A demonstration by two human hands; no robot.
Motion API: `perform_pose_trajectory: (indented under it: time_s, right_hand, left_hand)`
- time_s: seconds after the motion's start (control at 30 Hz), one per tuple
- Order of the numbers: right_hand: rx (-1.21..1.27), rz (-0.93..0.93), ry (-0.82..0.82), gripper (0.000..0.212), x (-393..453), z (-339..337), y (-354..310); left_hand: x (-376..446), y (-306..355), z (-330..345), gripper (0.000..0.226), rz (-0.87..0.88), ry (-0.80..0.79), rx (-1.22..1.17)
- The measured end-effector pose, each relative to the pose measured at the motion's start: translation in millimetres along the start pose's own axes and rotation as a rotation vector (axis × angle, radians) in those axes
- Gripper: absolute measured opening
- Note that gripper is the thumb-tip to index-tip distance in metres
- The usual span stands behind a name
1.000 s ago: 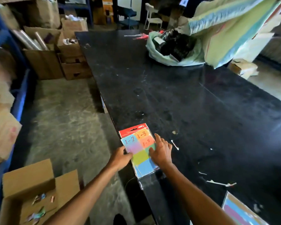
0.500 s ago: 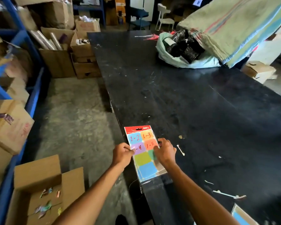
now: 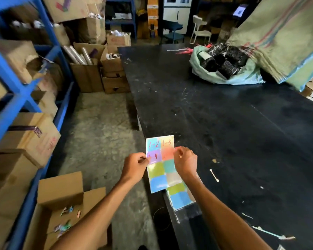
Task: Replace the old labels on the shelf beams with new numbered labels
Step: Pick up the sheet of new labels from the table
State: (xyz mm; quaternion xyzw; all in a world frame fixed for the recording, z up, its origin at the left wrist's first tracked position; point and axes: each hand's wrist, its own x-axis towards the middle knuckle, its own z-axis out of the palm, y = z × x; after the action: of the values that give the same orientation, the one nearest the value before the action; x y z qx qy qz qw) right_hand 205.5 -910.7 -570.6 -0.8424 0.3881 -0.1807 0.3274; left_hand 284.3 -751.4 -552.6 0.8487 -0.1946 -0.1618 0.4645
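Observation:
A sheet of coloured sticker labels (image 3: 161, 165) with red handwritten numbers 1-2, 1-3 and a partly covered 1-4 is lifted above the black table's near corner. My left hand (image 3: 135, 164) pinches its left edge at the purple label. My right hand (image 3: 185, 162) pinches its right edge at the orange label. Under the sheet the plastic label pack (image 3: 181, 197) lies on the table corner with more coloured labels inside. The blue shelf beams (image 3: 16, 91) run along the left side.
The long black table (image 3: 233, 132) carries a green bag of black rolls (image 3: 222, 64), a striped sack (image 3: 282, 38) and paper scraps. An open cardboard box (image 3: 61, 210) with peeled scraps sits on the floor. Cartons fill the blue rack and the far floor.
Both hands have lifted the numbered label sheet up and out of its pack, which stays on the table corner. The view has tilted up and swung left toward the rack.

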Motion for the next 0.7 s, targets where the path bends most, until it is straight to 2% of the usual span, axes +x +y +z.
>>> perform_pose_trajectory:
  time_s: [0.1,0.2,0.33,0.4,0.53,0.57,0.63,0.7]
  right_hand:
    - [0.353,0.004,-0.149,0.021,4,13,-56]
    - [0.617,-0.079,-0.297,0.017,-5,30,-115]
    - [0.704,-0.229,-0.469,0.021,-41,51,-197]
    - [0.746,-0.327,-0.590,0.022,-83,62,-243]
    - [0.810,-0.499,-0.743,0.028,-171,68,-308]
    - [0.786,-0.574,-0.729,0.033,-199,66,-324]
    - [0.674,-0.785,-0.589,0.045,-259,61,-354]
    - [0.683,-1.026,-0.471,0.047,-326,48,-380]
  left_hand:
    - [0,-4,-54,0.018,0.024,0.058,-0.091]
    - [-16,-12,-120,0.017,0.009,0.103,-0.109]
    - [-64,-19,-206,0.018,-0.032,0.290,-0.199]
    - [-109,-23,-251,0.005,-0.021,0.423,-0.287]
    - [-197,-25,-307,0.018,-0.024,0.647,-0.451]
    - [-224,-24,-321,0.019,-0.009,0.705,-0.458]
    - [-279,-24,-348,0.022,0.036,0.820,-0.430]
    - [-340,-22,-373,0.027,0.072,0.936,-0.367]
